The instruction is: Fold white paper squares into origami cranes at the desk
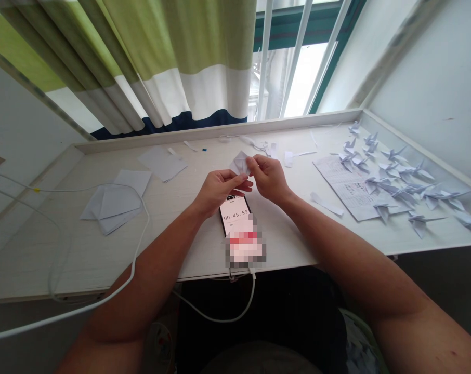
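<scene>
A small piece of folded white paper (239, 162) is held up between my two hands, just above the desk. My left hand (222, 188) grips its lower left side, thumb over the paper and fingers beneath. At the right edge, my right hand (269, 175) pinches it between thumb and forefinger. Creases show on the paper's face, while its lower part is partly hidden by my fingers. Directly below my hands lies a phone (235, 210) with a timer on its lit screen, its lower part blurred out.
Several folded paper cranes (389, 170) crowd the desk's right side, some on a printed sheet (337, 179). White paper sheets (116, 200) lie at left, more paper (163, 162) behind them. A paper strip (326, 203) lies right of my hands. A white cable (145, 228) loops across my left forearm.
</scene>
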A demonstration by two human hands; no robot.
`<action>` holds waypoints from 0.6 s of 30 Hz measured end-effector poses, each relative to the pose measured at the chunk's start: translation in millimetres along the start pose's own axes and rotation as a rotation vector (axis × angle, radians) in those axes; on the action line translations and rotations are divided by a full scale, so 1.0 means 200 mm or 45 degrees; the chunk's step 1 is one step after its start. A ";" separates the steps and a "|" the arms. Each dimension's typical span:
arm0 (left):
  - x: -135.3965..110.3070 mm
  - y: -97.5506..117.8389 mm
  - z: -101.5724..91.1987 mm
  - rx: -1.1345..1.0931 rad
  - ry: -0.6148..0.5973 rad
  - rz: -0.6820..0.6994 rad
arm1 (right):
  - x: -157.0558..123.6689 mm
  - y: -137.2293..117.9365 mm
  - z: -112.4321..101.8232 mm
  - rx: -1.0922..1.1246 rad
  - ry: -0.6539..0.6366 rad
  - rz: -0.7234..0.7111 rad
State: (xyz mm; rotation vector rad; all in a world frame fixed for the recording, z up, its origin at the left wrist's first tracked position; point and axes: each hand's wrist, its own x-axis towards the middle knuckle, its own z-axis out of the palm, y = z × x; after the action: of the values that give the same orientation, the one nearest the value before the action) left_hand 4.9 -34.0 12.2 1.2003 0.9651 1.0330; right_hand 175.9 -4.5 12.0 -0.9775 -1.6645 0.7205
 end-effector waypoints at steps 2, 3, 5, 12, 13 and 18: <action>0.00 0.00 0.00 0.009 0.003 0.003 | 0.00 0.00 0.00 -0.009 -0.003 -0.007; 0.00 0.00 0.00 0.011 0.005 0.005 | 0.00 0.00 0.00 -0.011 0.000 -0.008; 0.00 0.00 0.00 0.014 0.012 0.012 | 0.00 0.01 0.01 -0.001 0.012 0.007; -0.01 0.02 0.02 0.019 0.094 0.000 | 0.01 0.00 0.01 0.132 0.016 0.048; -0.01 0.03 0.02 0.016 0.089 -0.006 | 0.01 0.00 0.01 0.136 0.015 0.045; -0.02 0.04 0.01 0.001 0.057 -0.029 | 0.00 0.00 0.02 0.130 0.000 0.013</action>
State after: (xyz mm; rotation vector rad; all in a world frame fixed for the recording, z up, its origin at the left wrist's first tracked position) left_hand 5.6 -37.3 20.2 1.1687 1.0116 1.0454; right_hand 172.9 -4.2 11.6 -0.9141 -1.6080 0.8039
